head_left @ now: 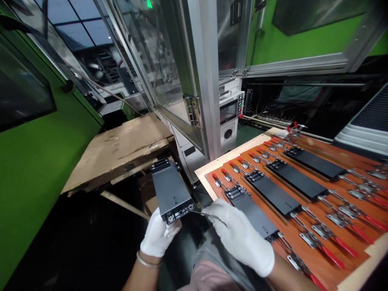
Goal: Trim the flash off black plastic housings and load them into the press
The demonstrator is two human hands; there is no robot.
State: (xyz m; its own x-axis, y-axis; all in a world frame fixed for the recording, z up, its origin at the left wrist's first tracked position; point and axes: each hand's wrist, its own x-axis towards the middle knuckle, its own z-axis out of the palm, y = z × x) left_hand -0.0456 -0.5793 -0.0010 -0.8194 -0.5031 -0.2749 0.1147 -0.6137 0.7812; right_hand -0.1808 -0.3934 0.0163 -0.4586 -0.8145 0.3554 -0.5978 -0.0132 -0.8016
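My left hand [159, 234], in a white glove, grips the near end of a dark grey rectangular casing [171, 188] from below, fingers wrapped around it. Round fittings and openings show on the casing's near end face. My right hand [239, 232], also gloved, pinches a thin dark pointed tool [209, 214]. The tool's tip is close to the casing's near right corner; whether it touches cannot be seen. Beside my right hand, a similar casing [253, 212] lies on an orange board [342, 266], held between metal clamps.
More casings [273, 192] lie in rows on the board, with red-handled toggle clamps [330, 254] at both ends. A framed clear door [209, 101] stands ahead. Cardboard [121, 145] covers a surface at left, next to a green machine panel [33, 161].
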